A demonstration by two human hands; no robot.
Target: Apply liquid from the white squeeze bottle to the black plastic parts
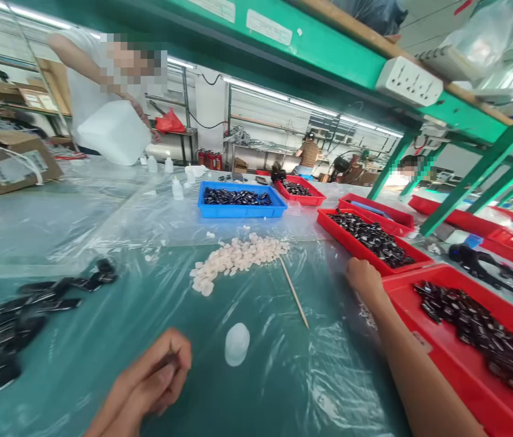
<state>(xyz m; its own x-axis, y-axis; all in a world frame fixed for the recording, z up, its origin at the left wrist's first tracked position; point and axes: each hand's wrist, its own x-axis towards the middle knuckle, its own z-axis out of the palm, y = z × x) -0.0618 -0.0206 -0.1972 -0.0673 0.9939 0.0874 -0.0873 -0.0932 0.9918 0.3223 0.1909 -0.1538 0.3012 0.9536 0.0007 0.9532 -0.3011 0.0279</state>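
Low in the middle, my left hand (160,371) is closed with its fingers curled in; what lies inside, if anything, is hidden. To its right stands a small translucent white cap-like piece (237,344) on the green plastic-covered table (265,400). My right hand (364,279) reaches out beside a red tray of black parts (370,238), its fingers curled downward and their tips hidden. Small light pieces (366,315) lie under that wrist. Ahead of my hands spreads a pile of flat whitish pieces (236,258), with a thin wooden stick (293,293) at its right end.
Loose black parts (24,312) lie at the left. A nearer red tray (429,346) flanks my right arm. Behind the pile are a blue tray (242,210) and small white bottles (177,189). A co-worker (97,79) holds a large white jug (115,132). A green frame (329,54) crosses overhead.
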